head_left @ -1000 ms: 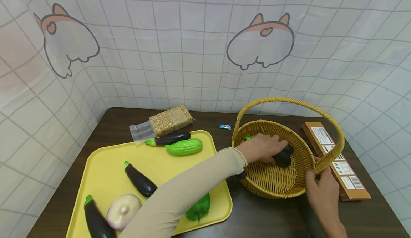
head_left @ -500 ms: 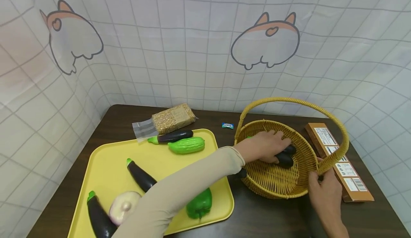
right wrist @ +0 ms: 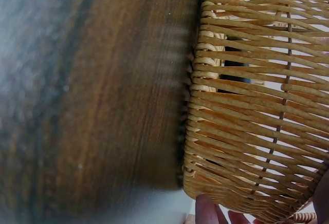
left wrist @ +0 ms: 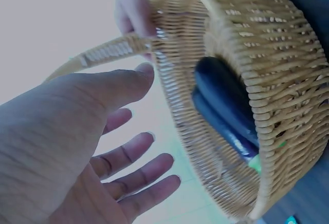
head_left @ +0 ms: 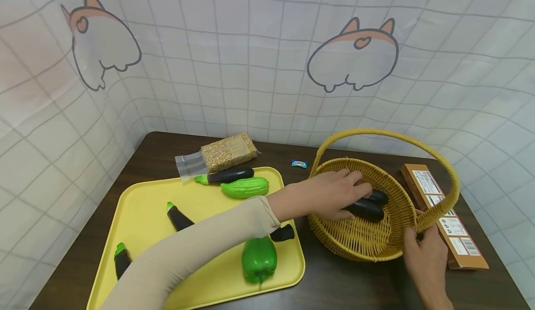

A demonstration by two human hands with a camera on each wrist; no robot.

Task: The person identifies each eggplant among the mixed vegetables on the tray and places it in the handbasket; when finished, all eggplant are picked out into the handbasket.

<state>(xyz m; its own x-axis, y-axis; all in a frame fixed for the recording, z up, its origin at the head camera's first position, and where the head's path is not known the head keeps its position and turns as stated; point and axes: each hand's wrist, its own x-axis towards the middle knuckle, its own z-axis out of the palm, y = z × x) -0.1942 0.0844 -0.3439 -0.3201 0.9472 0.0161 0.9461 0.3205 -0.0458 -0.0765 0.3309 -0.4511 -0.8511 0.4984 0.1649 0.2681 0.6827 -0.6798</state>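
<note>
Two dark eggplants [head_left: 365, 209] lie side by side in a yellow wicker basket [head_left: 355, 253]. My left hand [head_left: 332, 194] is over the basket's left side; the left wrist view shows its fingers spread with nothing held, and the eggplants [left wrist: 223, 95] apart from it inside the wicker. My right hand [head_left: 426, 252] grips the basket's right rim at the foot of the tall handle. In the right wrist view only some fingertips [right wrist: 206, 211] show, by the lower wicker wall.
A yellow tray [head_left: 209, 296] on the left bears more eggplants [head_left: 179, 218], a green bitter melon [head_left: 245, 187] and a green bell pepper [head_left: 259, 260]. Behind it lies a bag of grains [head_left: 230, 152]. A small blue packet [head_left: 298, 163] and an orange-brown box [head_left: 453, 228] flank the basket.
My left hand has let go of an eggplant in the basket and drawn back to the left. The right hand keeps its hold on the rim. The head view has shifted slightly.
</note>
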